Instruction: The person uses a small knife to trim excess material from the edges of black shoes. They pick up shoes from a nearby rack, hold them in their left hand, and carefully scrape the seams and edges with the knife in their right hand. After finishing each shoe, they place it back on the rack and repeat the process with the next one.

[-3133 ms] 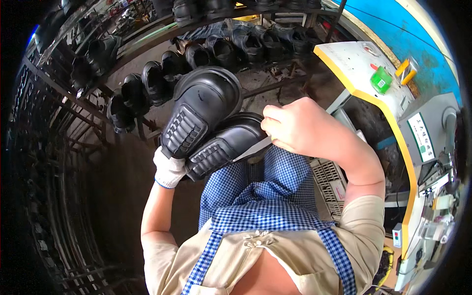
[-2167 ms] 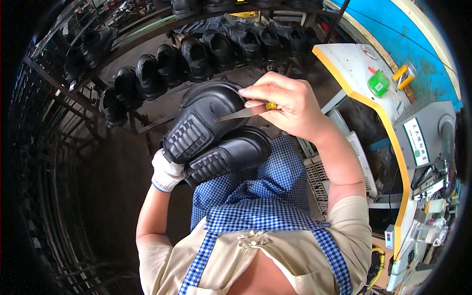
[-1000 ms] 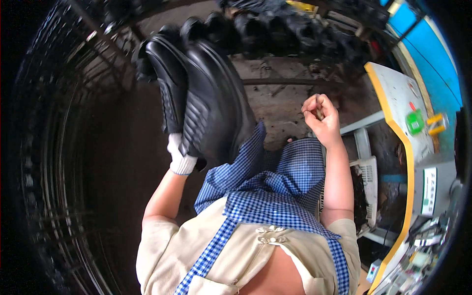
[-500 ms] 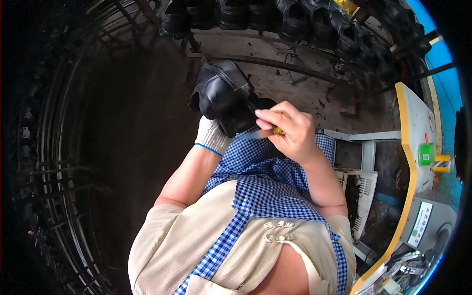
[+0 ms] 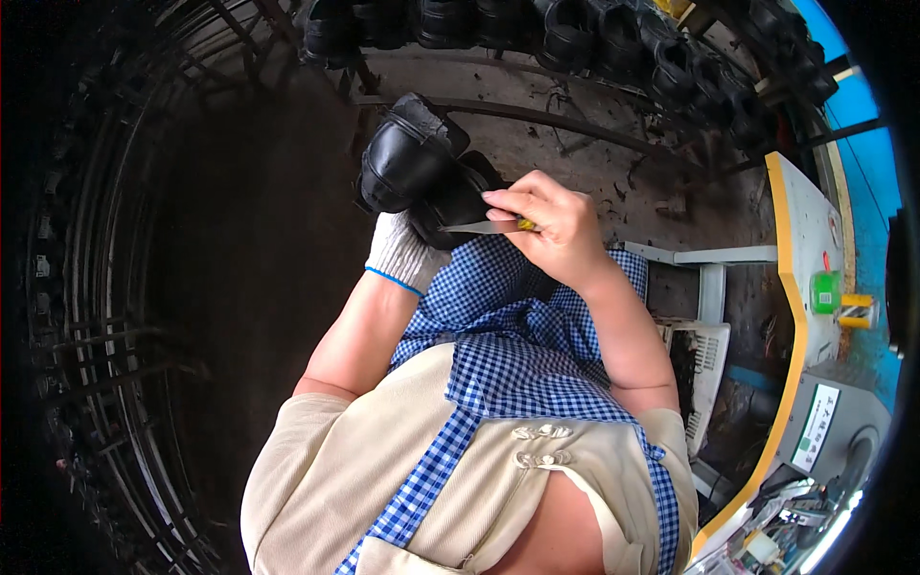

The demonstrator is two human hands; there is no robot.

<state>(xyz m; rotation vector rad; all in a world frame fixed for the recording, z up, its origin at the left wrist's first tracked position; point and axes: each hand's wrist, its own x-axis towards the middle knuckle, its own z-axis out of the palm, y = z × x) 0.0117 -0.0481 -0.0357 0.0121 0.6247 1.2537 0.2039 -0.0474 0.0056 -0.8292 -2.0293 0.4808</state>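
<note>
Dark floor (image 5: 240, 249) spreads from 8 to 11 o'clock around the person, whose checked apron (image 5: 537, 379) fills the near middle. Just beyond it, toward 11 o'clock, the gloved left hand (image 5: 404, 254) clasps a pair of black shoes (image 5: 398, 163) above the lap, its fingers mostly hidden beneath. Bare, the right hand (image 5: 556, 225) pinches a knife (image 5: 479, 228) between thumb and fingers; its long axis runs from 3 to 9 o'clock, the tip pointing to 9, at the shoes. Work on the pair seems under way, with the blade at it, but I cannot tell what is finished or left. One shoe's smooth rounded end faces about 10 o'clock; its long axis is foreshortened, and dark leather blends the two together. Farther off, a pale crate (image 5: 707, 383) sits at 4 o'clock, a yellow-edged bench (image 5: 788, 249) with a green tub (image 5: 825, 292) at 3, and racked shoes (image 5: 565, 38) from 11 to 2 o'clock
</note>
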